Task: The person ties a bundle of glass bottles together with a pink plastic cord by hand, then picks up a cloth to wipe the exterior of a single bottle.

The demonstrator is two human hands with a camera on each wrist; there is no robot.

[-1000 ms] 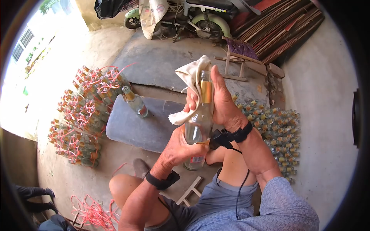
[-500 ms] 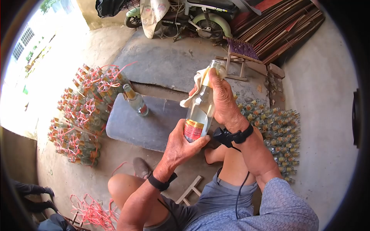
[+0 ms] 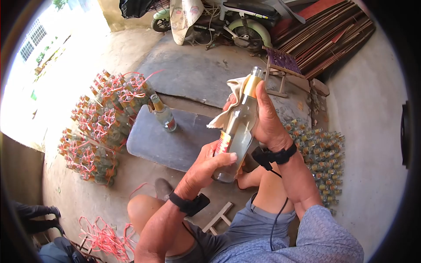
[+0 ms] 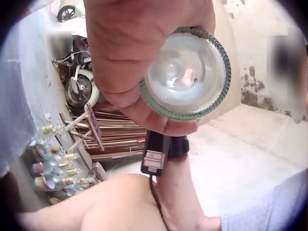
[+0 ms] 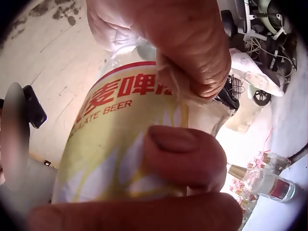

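Note:
A clear glass beer bottle is held up at a slant in front of the person, its neck to the upper right. The left hand grips its lower part, thumb across the glass; the left wrist view shows those fingers curled round the ridged base. Higher up, the right hand holds the neck and shoulder with a pale cloth against the glass. In the right wrist view its fingers lie over the printed label. Another beer bottle stands upright on a dark low table.
Bundles of bottles tied with pink strips stand at the left, and many loose bottles at the right. Pink strips lie on the floor. A small stool, a scooter and stacked strips of wood are at the back.
The beer bottle has turned, its red label now towards the left, and it leans further right. The cloth sits lower, leaving the mouth bare. The head view has shifted slightly.

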